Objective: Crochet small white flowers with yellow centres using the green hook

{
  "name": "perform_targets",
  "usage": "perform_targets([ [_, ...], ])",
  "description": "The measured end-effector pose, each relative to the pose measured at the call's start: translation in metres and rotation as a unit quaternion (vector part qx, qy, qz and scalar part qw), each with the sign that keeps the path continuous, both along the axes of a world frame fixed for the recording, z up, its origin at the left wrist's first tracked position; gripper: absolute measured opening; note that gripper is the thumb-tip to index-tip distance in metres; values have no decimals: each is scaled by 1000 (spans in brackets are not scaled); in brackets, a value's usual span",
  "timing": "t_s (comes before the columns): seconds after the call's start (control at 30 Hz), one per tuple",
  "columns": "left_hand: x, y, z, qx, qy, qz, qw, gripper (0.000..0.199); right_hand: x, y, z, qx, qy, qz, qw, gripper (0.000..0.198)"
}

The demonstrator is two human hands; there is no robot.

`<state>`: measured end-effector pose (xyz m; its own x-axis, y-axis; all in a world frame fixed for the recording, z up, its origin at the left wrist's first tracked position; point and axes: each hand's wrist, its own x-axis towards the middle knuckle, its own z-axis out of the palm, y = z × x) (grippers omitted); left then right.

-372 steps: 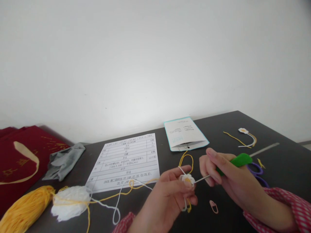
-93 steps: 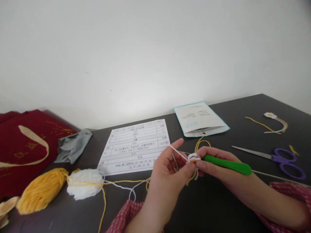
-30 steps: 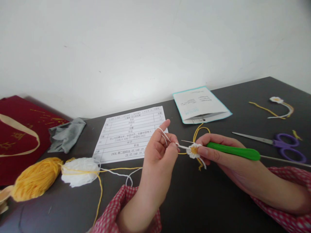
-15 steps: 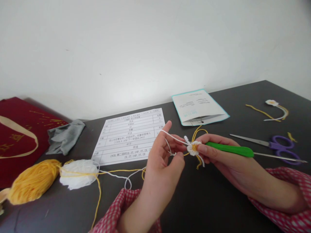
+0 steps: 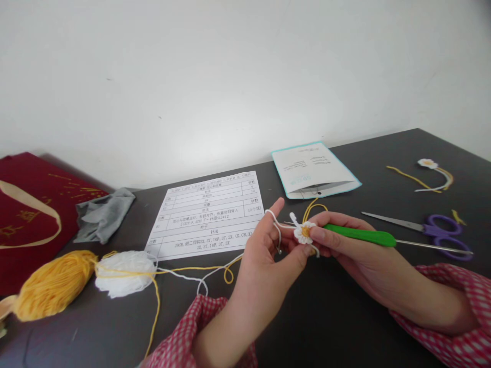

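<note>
A small crocheted flower (image 5: pixel 303 237), white-petalled with a yellow centre, is between my two hands. My right hand (image 5: pixel 360 255) is closed round a crochet hook with a green handle (image 5: pixel 362 236); its thumb also presses the flower's right side. The hook's tip shows just left of the flower. White yarn (image 5: pixel 279 224) runs over the raised index finger of my left hand (image 5: pixel 264 255) to the flower. My left thumb meets the flower's lower edge in a pinch, with the fingers behind partly hidden. Yellow strands (image 5: pixel 310 208) rise behind the flower.
A yellow yarn skein (image 5: pixel 57 286) and a white yarn ball (image 5: pixel 125 278) lie left. Behind are a printed pattern sheet (image 5: pixel 209 204), a white pouch (image 5: pixel 312 166), grey cloth (image 5: pixel 105 214) and a red bag (image 5: pixel 23 220). Purple-handled scissors (image 5: pixel 431 228) and another flower (image 5: pixel 427 163) lie right.
My left hand has moved right and its thumb has come onto the flower's lower edge. The yarn over its index finger hangs looser. My right hand keeps its grip, nearly in place.
</note>
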<state>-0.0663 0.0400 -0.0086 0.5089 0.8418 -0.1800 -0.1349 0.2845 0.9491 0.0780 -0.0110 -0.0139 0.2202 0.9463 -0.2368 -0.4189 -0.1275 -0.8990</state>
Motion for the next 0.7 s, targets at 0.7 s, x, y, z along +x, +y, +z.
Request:
perform_targets([
  [0.7,0,1,15,69,91,-12,993,72,3,-3,-6,33,-48,-16,998,10],
])
